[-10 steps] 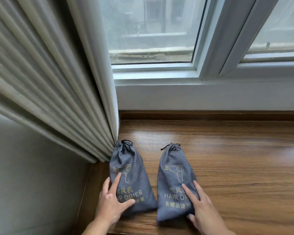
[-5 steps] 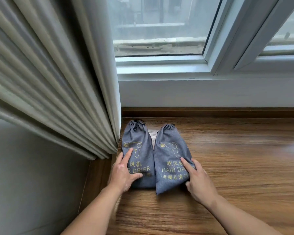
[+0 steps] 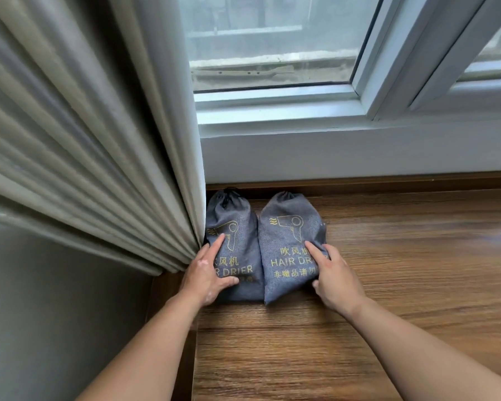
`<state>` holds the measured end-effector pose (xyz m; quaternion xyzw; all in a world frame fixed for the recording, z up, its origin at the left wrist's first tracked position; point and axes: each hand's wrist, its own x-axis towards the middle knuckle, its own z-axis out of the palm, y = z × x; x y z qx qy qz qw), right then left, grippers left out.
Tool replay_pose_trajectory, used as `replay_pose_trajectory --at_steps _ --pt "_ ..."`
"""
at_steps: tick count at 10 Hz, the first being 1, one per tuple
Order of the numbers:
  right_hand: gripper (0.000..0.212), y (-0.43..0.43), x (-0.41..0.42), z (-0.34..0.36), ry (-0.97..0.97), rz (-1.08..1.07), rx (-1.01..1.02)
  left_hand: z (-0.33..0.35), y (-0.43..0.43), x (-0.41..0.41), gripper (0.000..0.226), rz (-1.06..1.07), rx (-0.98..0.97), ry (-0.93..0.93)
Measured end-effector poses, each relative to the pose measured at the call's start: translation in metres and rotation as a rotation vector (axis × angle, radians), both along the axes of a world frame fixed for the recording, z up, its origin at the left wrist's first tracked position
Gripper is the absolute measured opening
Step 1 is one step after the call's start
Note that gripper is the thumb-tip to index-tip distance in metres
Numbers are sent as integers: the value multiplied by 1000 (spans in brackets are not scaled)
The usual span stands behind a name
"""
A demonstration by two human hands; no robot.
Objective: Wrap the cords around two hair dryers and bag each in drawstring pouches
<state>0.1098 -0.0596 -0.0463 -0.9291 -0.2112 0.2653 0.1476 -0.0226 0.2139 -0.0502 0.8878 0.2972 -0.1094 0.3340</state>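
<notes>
we see two grey drawstring pouches lying flat and side by side on a wooden sill under a window, their long edges touching and their gathered necks pointing toward the white wall below the frame. the left pouch sits tucked against the hem of a pleated pale curtain, which overlaps its far left edge. the right pouch lies just beside it on bare wood. both bulge as if filled and both tops are drawn closed. each carries a gold hair dryer drawing and the words "hair drier" with chinese characters. the left hand rests on the lower left part of the left pouch, its index finger stretched out straight over the cloth and its thumb spread wide across the near end. the other fingers lie along the pouch's side by the curtain, and we cannot tell how they bend. the right hand rests on the lower right part of the right pouch in mirror fashion, index finger straight on the printed text and thumb set at the near edge. neither hand pinches the fabric.
</notes>
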Motion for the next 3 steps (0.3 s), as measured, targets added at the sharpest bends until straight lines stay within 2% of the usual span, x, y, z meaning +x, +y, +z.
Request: replay_pose_trajectory --at_steps 3 --pt "100 -24 -11 15 53 80 -73 0 1 -26 113 -55 -20 33"
